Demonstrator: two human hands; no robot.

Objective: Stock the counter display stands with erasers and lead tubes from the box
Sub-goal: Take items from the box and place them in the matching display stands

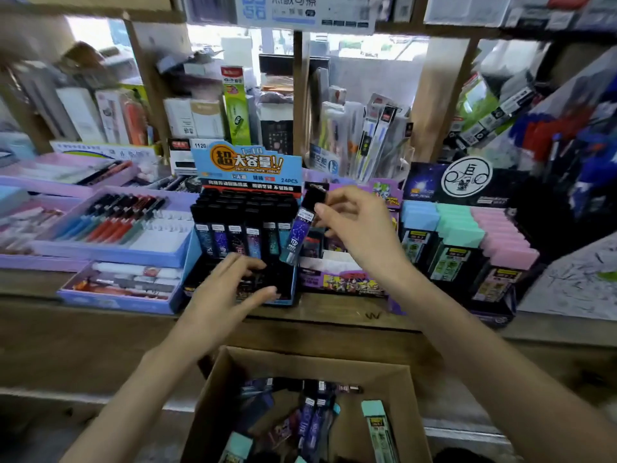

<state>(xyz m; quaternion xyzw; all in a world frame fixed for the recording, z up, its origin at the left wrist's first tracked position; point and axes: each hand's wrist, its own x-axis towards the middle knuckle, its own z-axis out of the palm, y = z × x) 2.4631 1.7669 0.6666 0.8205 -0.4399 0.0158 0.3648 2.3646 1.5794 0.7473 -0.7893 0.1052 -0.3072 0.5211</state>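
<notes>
The right hand (354,225) is pinching one lead tube (298,233) near its black cap at centre frame. The left hand (230,282), fingers spread, is covering the lower front of the blue display stand (247,165), whose front row is showing six tubes. To the right, the eraser stand (424,182) is holding three colour columns. The box (300,357) is sitting open at bottom centre.

Hidden, cropped, blurred.
Cropped by the bottom edge: cardboard box (213,389) and mint eraser (233,444) inside. Covered by the left hand (230,285): front slots of the blue display stand (192,248). Too small to read: print on the lead tube (297,235). Smeared by blur: shelf goods (40,95) at far left.
</notes>
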